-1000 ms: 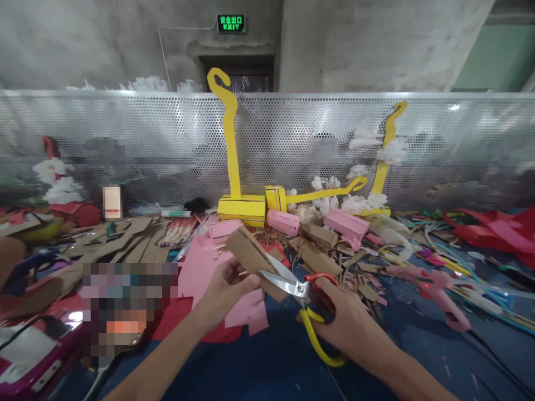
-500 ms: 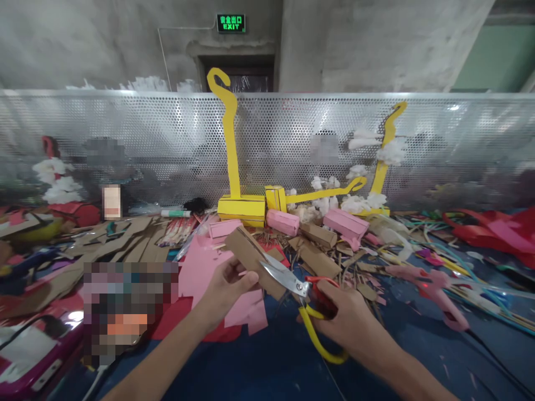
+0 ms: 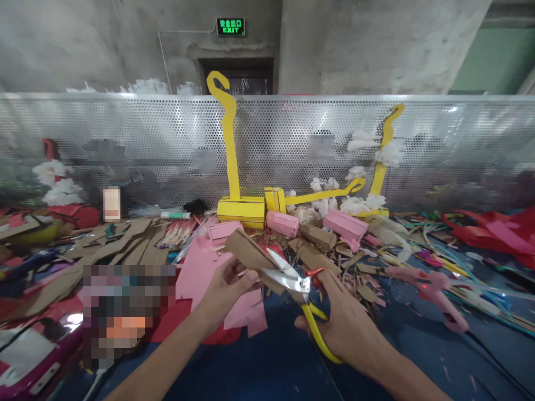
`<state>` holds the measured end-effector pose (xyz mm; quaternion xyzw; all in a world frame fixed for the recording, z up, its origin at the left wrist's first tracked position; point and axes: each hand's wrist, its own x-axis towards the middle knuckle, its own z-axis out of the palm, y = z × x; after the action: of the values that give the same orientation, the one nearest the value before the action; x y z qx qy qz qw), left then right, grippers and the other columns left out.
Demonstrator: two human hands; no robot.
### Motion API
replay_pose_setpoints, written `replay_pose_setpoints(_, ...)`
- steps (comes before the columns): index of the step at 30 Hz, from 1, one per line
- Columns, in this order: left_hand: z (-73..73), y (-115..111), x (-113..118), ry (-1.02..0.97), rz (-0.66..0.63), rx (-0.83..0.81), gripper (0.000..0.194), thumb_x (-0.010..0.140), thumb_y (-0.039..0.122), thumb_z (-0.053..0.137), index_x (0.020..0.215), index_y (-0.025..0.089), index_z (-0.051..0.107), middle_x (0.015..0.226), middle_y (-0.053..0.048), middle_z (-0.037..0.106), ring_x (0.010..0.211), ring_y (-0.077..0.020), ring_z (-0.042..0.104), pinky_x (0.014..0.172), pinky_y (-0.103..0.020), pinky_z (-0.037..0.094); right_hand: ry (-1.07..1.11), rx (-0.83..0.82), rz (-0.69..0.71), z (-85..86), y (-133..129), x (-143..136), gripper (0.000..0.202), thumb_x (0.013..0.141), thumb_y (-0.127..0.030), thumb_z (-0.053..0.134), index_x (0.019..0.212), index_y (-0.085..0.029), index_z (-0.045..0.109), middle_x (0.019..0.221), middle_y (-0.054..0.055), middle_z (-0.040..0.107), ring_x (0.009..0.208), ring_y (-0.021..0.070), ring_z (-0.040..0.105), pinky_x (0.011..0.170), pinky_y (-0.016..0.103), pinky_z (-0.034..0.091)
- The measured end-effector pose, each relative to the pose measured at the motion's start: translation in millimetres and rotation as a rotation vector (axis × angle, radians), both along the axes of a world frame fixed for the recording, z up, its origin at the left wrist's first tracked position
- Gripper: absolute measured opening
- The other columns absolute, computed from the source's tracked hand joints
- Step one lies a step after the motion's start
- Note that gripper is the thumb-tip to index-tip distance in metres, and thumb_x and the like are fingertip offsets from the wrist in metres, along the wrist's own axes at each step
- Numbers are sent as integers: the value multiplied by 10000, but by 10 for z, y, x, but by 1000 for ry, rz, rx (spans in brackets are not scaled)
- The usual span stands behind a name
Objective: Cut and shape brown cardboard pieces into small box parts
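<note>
Tabletop (image 3: 234, 367) of smooth dark blue spreads across the bottom centre. Right of centre, the right hand (image 3: 349, 326) has its fingers curled partway closed through the scissors (image 3: 304, 284), whose rounded handles are red and yellow; the shiny steel blades part in a V. They meet the view of a folded piece of matt brown cardboard (image 3: 246, 250) at mid-frame; contact I cannot tell. The left hand (image 3: 225, 287) pinches that cardboard's lower edge, thumb and fingers nearly together. Flat, straight-cut pink paper (image 3: 198, 267) lies beneath, and a pink plastic glue gun (image 3: 434, 287) rests at right. Beyond sit faceted pink boxes (image 3: 345, 225), then a yellow box (image 3: 241, 209) bearing an upright wavy strip (image 3: 229, 150) with a hooked tip. A perforated metal screen (image 3: 167, 128) crosses behind, before rough grey concrete (image 3: 376, 44) at the top.
</note>
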<state>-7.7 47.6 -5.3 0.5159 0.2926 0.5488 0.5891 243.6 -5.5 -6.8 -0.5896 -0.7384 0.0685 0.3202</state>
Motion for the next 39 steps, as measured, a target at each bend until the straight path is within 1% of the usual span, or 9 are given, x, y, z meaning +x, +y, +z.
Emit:
replay_pose_setpoints(4,-12,-3,-4,-16,16,0,394,826,339,827,1171,201,696,1172,-105,753,1047,-257,720,889,-384,617,207,-101,77,-81,35,61,466,814,-500,717,1145,-215,553,1045,94,674,941,284,664,782,369,530)
replay_pose_setpoints(7,0,-7,-2,-38,29,-17,403,818,347,830,1164,186,700,1184,-117,753,1034,-272,725,875,-400,618,451,-301,238,-112,57,100,446,993,-602,403,1135,-214,569,912,62,667,747,209,642,605,297,506)
replay_pose_setpoints(8,6,-7,-1,-50,26,-22,404,815,350,831,1158,180,702,1177,-121,756,1035,-277,725,879,-411,615,476,-321,254,-106,63,110,456,1008,-600,367,1134,-212,571,898,56,662,725,197,630,587,287,495)
replay_pose_setpoints(12,31,-10,3,-104,21,-59,407,779,349,852,1116,171,713,1138,-125,768,1017,-293,733,889,-443,606,236,-128,99,-34,94,131,356,860,-501,689,1020,-205,572,900,45,657,794,216,622,696,321,497)
replay_pose_setpoints(17,62,-21,13,-154,34,-98,413,717,327,880,1056,157,715,1093,-135,774,1030,-324,727,884,-465,600,71,-9,57,33,96,126,354,881,-455,661,1111,-207,558,1053,89,656,957,279,648,821,388,508)
replay_pose_setpoints(21,43,-13,9,-165,53,-104,365,695,290,882,995,156,723,1009,-99,774,957,-287,727,856,-445,604,13,61,96,57,50,88,266,847,-305,670,1083,-237,569,1130,79,645,1072,284,634,889,380,507)
replay_pose_setpoints(27,-36,6,-11,-124,-32,-47,326,774,262,840,1072,189,730,1099,-88,769,1030,-276,714,948,-475,582,-6,63,122,52,14,74,326,796,-212,641,1116,-234,582,1165,90,642,1090,284,632,914,394,510)
replay_pose_setpoints(33,-28,-31,-7,-40,16,-48,389,721,295,892,1055,181,729,1126,-106,766,1070,-281,702,977,-451,564,-1,-26,139,99,-2,57,319,758,-174,627,1068,-230,576,1078,65,665,992,259,652,851,365,502)
replay_pose_setpoints(39,-12,-42,-4,4,17,-2,350,704,299,907,986,187,731,1062,-91,782,1013,-254,716,933,-403,579,-21,-103,124,89,-14,66,344,767,-223,652,1107,-219,596,966,43,711,857,250,665,749,343,477)
